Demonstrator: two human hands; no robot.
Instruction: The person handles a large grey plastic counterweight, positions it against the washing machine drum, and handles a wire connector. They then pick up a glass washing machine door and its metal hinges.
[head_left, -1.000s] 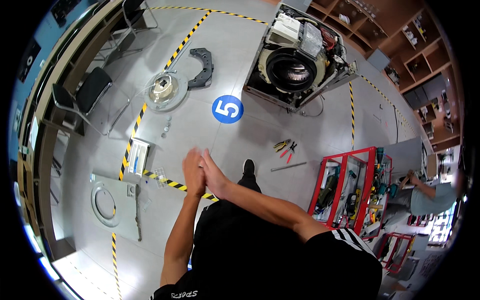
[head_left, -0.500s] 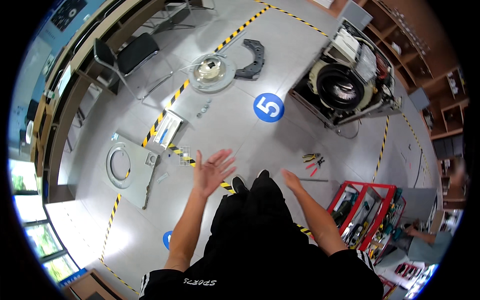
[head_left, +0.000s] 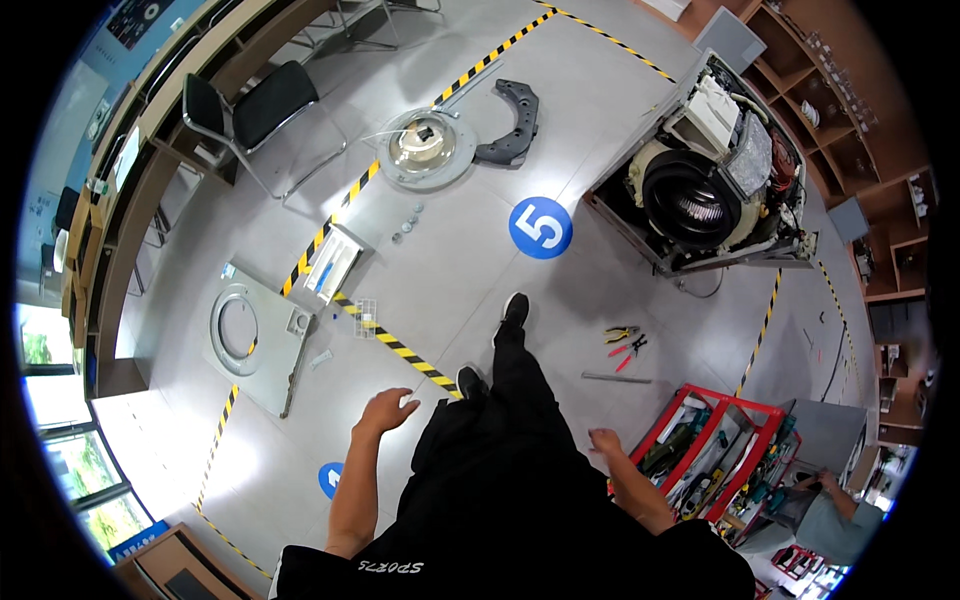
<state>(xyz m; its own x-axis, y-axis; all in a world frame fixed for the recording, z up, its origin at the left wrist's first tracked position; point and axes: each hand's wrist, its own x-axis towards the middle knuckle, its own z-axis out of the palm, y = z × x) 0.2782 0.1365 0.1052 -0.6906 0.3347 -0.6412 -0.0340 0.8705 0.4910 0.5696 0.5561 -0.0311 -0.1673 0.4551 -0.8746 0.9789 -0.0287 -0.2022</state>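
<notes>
My left hand (head_left: 385,411) hangs beside my left hip, its thumb apart from loosely bent fingers and nothing in it. By my right hip is my right hand (head_left: 604,441), small in the view, with loose fingers and no object to be seen in it. Neither hand touches anything. Closest to the right hand are a red tool cart (head_left: 747,402) full of hand tools and a thin metal bar (head_left: 617,378) on the floor. Yellow-handled pliers (head_left: 620,332) and red-handled pliers (head_left: 628,351) lie beyond the bar. Ahead on the right stands an opened washing machine (head_left: 690,198), its dark drum exposed.
On the floor lie a grey front panel (head_left: 270,345), a detergent drawer (head_left: 333,264), a round door (head_left: 455,165) and a dark curved weight (head_left: 522,125). A black chair (head_left: 275,105) stands far left. Another person (head_left: 840,515) is beyond the cart at right.
My raised hands have dropped toward my hips, the left one's spread fingers now bent. One foot has stepped forward. The view has shifted slightly.
</notes>
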